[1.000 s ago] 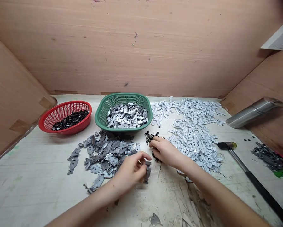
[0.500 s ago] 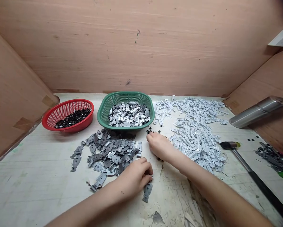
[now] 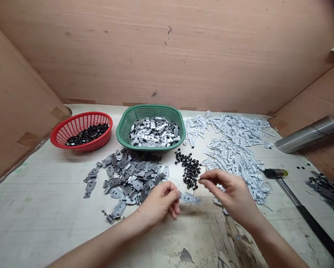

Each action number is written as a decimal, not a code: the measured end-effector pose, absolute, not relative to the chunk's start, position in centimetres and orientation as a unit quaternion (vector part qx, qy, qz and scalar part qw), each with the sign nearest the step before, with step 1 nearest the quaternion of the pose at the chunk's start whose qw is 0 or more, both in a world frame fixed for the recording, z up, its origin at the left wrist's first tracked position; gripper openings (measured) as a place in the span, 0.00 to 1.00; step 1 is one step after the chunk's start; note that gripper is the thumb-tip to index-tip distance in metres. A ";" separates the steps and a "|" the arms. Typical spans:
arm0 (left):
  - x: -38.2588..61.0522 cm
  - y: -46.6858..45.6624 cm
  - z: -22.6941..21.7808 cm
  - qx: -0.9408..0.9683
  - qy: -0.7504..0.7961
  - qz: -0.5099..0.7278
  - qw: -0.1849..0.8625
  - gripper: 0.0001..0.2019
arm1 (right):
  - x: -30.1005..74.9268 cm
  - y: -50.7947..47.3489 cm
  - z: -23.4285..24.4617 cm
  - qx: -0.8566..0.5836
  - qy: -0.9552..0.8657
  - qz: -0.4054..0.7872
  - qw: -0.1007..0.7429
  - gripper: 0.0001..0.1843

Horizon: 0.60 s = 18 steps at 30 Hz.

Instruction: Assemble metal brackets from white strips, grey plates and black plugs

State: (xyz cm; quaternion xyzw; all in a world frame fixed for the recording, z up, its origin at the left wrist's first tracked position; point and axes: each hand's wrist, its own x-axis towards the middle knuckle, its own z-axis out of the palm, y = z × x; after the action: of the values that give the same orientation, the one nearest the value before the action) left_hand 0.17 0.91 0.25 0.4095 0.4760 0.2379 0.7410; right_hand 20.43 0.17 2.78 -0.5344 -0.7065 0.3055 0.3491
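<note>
My left hand (image 3: 163, 201) pinches one end of a flat grey metal piece (image 3: 190, 198), which points right above the table. My right hand (image 3: 231, 193) is closed at the fingertips, with a small dark bit showing between thumb and forefinger, apparently one of the small black parts. Just left of it lies a pile of small black parts (image 3: 190, 169). Beyond my left hand spreads a heap of grey metal pieces (image 3: 137, 176). Past my right hand is a wide heap of whitish metal strips (image 3: 234, 156).
A green basket (image 3: 119, 136) holds mixed metal pieces, and a red basket (image 3: 100, 143) holds black parts. At right lie a hammer (image 3: 292, 193), a leaning steel cylinder (image 3: 309, 134) and more dark pieces (image 3: 326, 191). Cardboard walls (image 3: 167, 67) enclose the worktop.
My left hand has lifted the grey metal piece and turned it to point right. My right hand has drawn back from the black pile toward me, uncovering it. The view has shifted slightly.
</note>
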 end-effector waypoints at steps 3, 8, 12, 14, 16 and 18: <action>0.4 0.7 -0.1 0.376 0.458 0.273 0.758 0.12 | 18.8 -1.4 2.4 -0.506 -0.737 0.248 0.374 0.06; 0.6 0.4 -0.1 0.343 0.452 0.272 0.777 0.12 | 17.2 -2.1 1.1 -0.482 -0.788 0.156 0.351 0.08; 0.7 0.1 0.2 0.327 0.470 0.276 0.772 0.12 | 17.0 -2.2 0.9 -0.475 -0.807 0.139 0.323 0.09; 0.7 0.0 0.3 0.322 0.471 0.285 0.770 0.12 | 17.0 -2.4 1.0 -0.480 -0.807 0.128 0.320 0.09; 0.7 0.0 0.3 0.321 0.470 0.294 0.768 0.12 | 16.9 -2.5 0.8 -0.484 -0.807 0.111 0.319 0.09; 0.8 0.0 0.2 0.324 0.467 0.303 0.765 0.11 | 16.7 -2.7 0.6 -0.485 -0.812 0.080 0.315 0.09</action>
State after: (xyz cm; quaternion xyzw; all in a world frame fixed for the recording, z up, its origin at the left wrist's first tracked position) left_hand 0.76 -0.04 0.24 0.3241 0.4671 0.3028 0.7649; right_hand 16.68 -2.70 0.63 -0.4853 -0.8118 0.0804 0.3147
